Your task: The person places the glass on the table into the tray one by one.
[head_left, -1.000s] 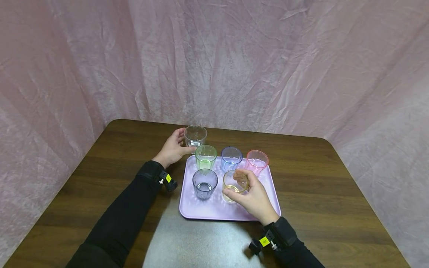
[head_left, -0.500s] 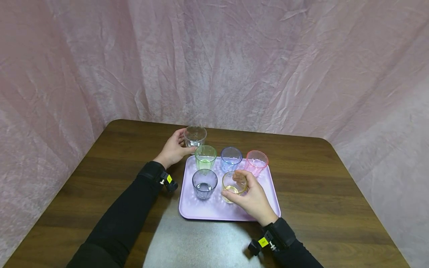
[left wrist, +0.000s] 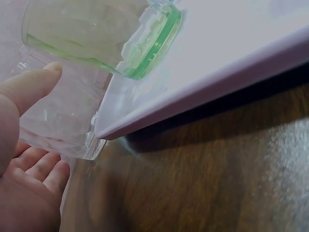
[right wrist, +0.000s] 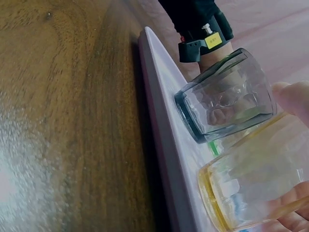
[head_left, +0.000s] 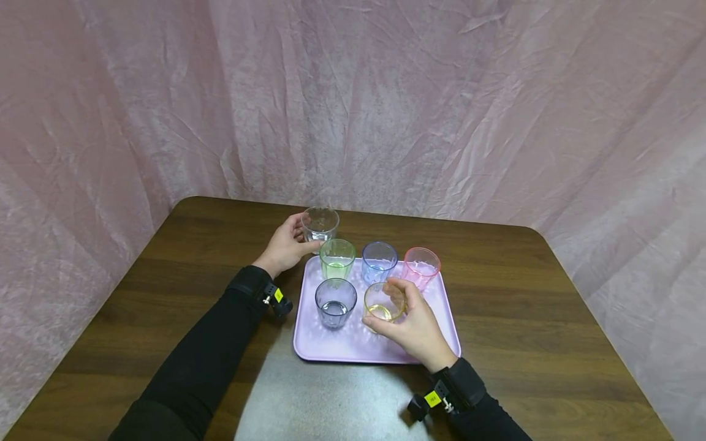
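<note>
My left hand (head_left: 287, 246) holds a clear glass tumbler (head_left: 321, 223) just behind the tray's back left corner, thumb on the near side and fingers on the far side. My right hand (head_left: 416, 324) has thumb and fingers around a yellow-tinted tumbler (head_left: 384, 300) at the front of the lilac tray (head_left: 358, 350). In the right wrist view the yellow tumbler's base (right wrist: 212, 198) is right at the tray surface. A grey tumbler (head_left: 335, 303) stands left of it. Behind them are green (head_left: 337, 260), blue (head_left: 379, 262) and pink (head_left: 421, 267) tumblers, all upright.
The tray lies on a brown wooden table (head_left: 529, 318), with a bright patch of reflected light in front of it. A pink crumpled curtain (head_left: 353, 104) hangs behind the table's far edge.
The right hand and the yellow tumbler have shifted slightly left. The clear tumbler has also edged left by a small amount; both hands keep their hold.
</note>
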A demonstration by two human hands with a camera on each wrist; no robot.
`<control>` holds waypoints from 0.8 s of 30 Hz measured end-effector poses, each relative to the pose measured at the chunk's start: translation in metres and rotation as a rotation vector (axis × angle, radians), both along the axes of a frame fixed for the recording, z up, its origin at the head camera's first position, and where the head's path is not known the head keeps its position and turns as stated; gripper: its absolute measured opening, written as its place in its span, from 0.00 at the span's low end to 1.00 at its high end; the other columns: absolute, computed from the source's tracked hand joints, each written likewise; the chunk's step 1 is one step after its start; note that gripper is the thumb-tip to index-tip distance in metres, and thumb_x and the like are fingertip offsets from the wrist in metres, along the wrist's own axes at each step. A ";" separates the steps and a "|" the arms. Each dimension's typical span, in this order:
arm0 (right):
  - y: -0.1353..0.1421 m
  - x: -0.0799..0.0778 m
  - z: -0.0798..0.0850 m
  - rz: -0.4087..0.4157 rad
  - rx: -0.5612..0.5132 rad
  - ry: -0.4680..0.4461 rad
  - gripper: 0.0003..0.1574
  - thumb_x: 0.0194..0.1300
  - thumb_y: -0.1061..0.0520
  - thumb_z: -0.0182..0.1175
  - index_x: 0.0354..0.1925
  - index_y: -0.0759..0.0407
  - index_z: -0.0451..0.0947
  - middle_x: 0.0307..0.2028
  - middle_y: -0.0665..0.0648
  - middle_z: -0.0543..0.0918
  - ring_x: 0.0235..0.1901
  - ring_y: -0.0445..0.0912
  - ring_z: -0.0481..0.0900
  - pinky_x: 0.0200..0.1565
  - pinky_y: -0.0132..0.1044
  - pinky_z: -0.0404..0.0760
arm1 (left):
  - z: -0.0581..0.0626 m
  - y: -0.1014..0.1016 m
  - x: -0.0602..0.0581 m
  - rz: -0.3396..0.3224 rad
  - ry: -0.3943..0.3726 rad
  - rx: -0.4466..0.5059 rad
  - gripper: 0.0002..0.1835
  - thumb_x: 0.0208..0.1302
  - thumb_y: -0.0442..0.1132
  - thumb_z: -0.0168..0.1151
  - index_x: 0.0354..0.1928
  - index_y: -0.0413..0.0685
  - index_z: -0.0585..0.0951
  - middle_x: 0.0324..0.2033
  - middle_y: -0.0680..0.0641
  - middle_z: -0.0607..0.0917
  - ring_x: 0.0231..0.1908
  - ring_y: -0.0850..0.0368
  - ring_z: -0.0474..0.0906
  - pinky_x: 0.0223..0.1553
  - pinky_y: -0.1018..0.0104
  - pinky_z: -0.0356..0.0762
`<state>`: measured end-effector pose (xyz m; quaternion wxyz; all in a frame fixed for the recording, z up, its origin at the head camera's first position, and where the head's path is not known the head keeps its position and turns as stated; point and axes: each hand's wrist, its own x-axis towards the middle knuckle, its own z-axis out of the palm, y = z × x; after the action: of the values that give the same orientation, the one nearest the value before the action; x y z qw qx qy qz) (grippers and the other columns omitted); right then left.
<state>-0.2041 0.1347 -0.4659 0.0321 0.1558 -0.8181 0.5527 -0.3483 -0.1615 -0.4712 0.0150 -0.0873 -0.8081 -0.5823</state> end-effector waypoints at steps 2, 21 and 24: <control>-0.002 0.005 0.010 0.009 -0.027 -0.008 0.52 0.49 0.59 0.80 0.65 0.66 0.63 0.59 0.65 0.73 0.60 0.52 0.69 0.62 0.57 0.65 | 0.000 0.000 0.000 0.001 0.000 -0.002 0.44 0.60 0.36 0.73 0.72 0.40 0.58 0.66 0.42 0.66 0.63 0.47 0.61 0.65 0.50 0.61; 0.000 0.012 0.036 0.020 -0.076 0.045 0.48 0.50 0.65 0.78 0.63 0.75 0.62 0.58 0.70 0.72 0.59 0.57 0.69 0.65 0.56 0.62 | 0.002 0.005 -0.002 0.022 0.007 -0.005 0.41 0.60 0.37 0.73 0.70 0.38 0.61 0.64 0.39 0.68 0.60 0.45 0.65 0.62 0.48 0.66; 0.001 0.012 0.036 0.027 -0.094 0.053 0.48 0.50 0.66 0.77 0.63 0.76 0.62 0.58 0.71 0.72 0.58 0.58 0.69 0.64 0.57 0.63 | 0.002 0.004 -0.001 0.024 0.000 -0.008 0.41 0.60 0.38 0.73 0.70 0.38 0.61 0.64 0.39 0.67 0.61 0.45 0.64 0.63 0.48 0.65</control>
<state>-0.1922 0.1354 -0.4302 0.0533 0.1798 -0.7879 0.5865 -0.3492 -0.1580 -0.4692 0.0218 -0.0776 -0.8115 -0.5788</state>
